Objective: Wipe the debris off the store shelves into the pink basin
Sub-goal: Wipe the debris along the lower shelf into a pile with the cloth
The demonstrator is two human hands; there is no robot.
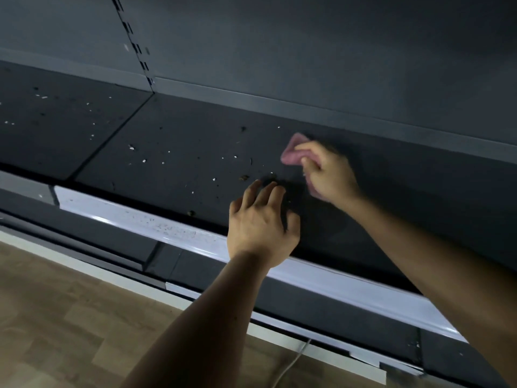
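Note:
A dark grey store shelf (179, 135) runs across the view, strewn with small white and brown bits of debris (215, 179). My right hand (328, 175) is shut on a pink cloth (293, 152) pressed to the shelf, blurred by motion. Near the shelf's front edge my left hand (261, 225) rests with fingers spread, its fingertips by a dark clump of debris (268, 182). No pink basin is in view.
A white price strip (140, 217) lines the shelf's front edge, with a lower dark shelf (84, 233) beneath. A slotted upright (134, 43) divides the back panel. Wooden floor (56, 317) and a white cable (291, 362) lie below.

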